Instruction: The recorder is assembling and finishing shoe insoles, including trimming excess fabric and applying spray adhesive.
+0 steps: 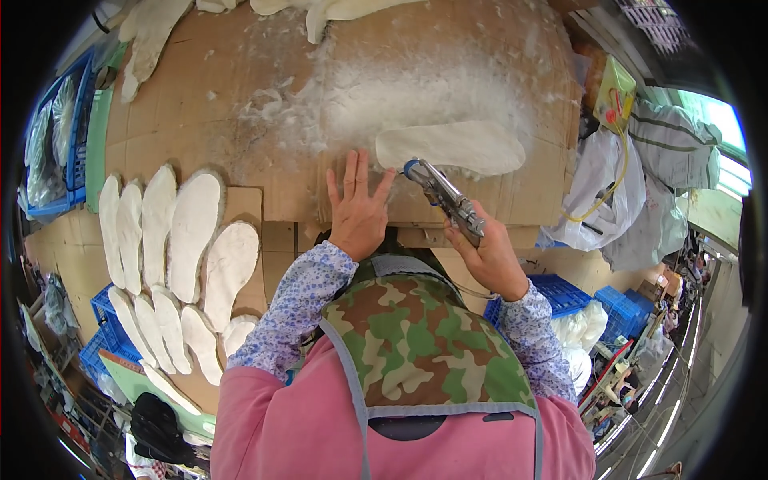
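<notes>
A cream-white, foot-shaped insole point(456, 146) lies lengthwise on the cardboard in front of me. My right hand point(490, 254) is closed around the handle of a metal spray gun point(445, 197), its blue-ringed nozzle pointing up and left near the insole's left end. My left hand point(358, 216) lies with fingers spread on the cardboard, beside that same end. Its index fingertip comes close to the insole's edge; whether it touches, I cannot tell. Nothing shows in this hand.
White overspray and fluff coat the cardboard sheet point(208, 152). Several pale insoles point(197, 232) are laid out at left, with more fleecy pieces point(152, 40) along the far edge. A blue crate point(76, 140) stands far left. White plastic bags point(604, 180) and a yellow hose point(616, 188) hang at right.
</notes>
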### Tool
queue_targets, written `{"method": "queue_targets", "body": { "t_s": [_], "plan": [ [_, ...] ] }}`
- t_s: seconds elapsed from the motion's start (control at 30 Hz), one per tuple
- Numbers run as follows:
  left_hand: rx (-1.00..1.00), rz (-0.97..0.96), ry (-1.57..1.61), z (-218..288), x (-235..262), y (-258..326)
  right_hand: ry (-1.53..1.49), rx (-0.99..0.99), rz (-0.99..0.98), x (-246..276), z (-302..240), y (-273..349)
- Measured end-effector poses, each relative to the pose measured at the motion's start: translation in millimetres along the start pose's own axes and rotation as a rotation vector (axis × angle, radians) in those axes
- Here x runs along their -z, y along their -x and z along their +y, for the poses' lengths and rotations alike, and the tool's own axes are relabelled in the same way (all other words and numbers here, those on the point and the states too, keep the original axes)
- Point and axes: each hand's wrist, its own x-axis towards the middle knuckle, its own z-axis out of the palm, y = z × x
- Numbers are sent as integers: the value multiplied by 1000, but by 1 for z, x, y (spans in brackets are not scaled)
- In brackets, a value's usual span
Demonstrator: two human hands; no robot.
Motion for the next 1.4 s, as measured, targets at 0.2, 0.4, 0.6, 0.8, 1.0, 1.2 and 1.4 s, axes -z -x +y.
{"method": "queue_targets", "body": {
  "t_s": [0.2, 0.4, 0.6, 0.8, 1.0, 1.2, 1.4],
  "plan": [
    [3, 6, 7, 2, 1, 0, 17, 1, 66, 5, 11, 7],
    [4, 21, 24, 4, 5, -2, -34, -30, 170, 22, 33, 20],
    [1, 277, 230, -6, -4, -26, -14, -96, 337, 56, 74, 41],
    [352, 312, 739, -15, -11, -59, -389, -231, 499, 140, 151, 45],
    [381, 93, 510, -11, 3, -75, -584, -321, 602, 193, 255, -35],
    [537, 109, 1249, 49, 52, -77, 517, -293, 652, 195, 264, -23],
    [375, 104, 1452, 122, 90, -86, -387, -192, 388, 124, 201, -38]
  ]
}}
